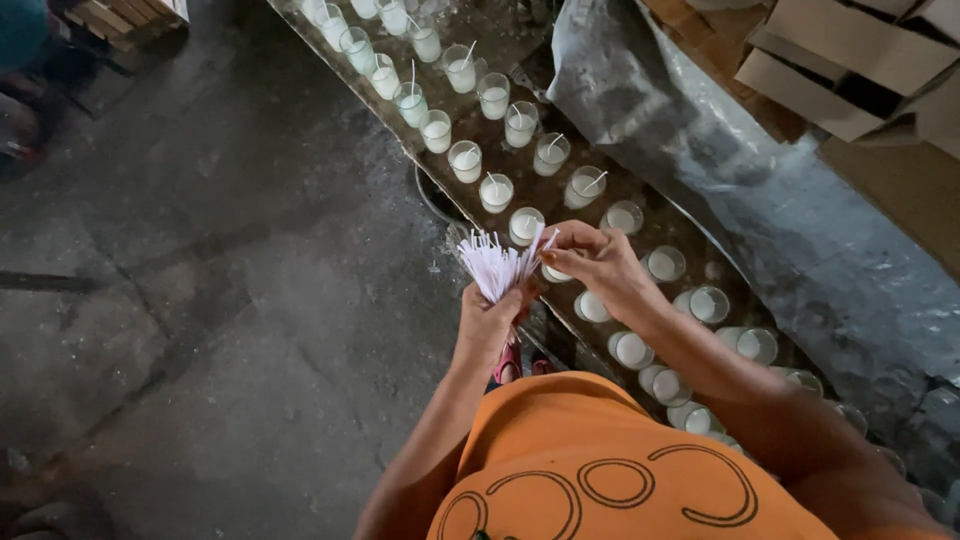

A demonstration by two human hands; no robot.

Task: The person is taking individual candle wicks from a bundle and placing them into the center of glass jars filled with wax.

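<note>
One wick (546, 243) is being pinched by the right hand (597, 262) beside the bundle (493, 264) clenched in the left hand (487, 322), above the glasses (523, 226); loosely gripped, wicks could be spilled.

Small clear glass cups filled with white wax (495, 192): two rows on the long grey metal tray (520, 40), roughly thirty in view, far and near ends uncertain.
Cups with a thin white wick standing in the wax, all beyond the bundle: about nine.
Bundle of thin white wicks (492, 262): one; strands too many to count.
Hands beside that bundle: two.
Brown cardboard boxes (850, 60), across the tray: several.
</note>
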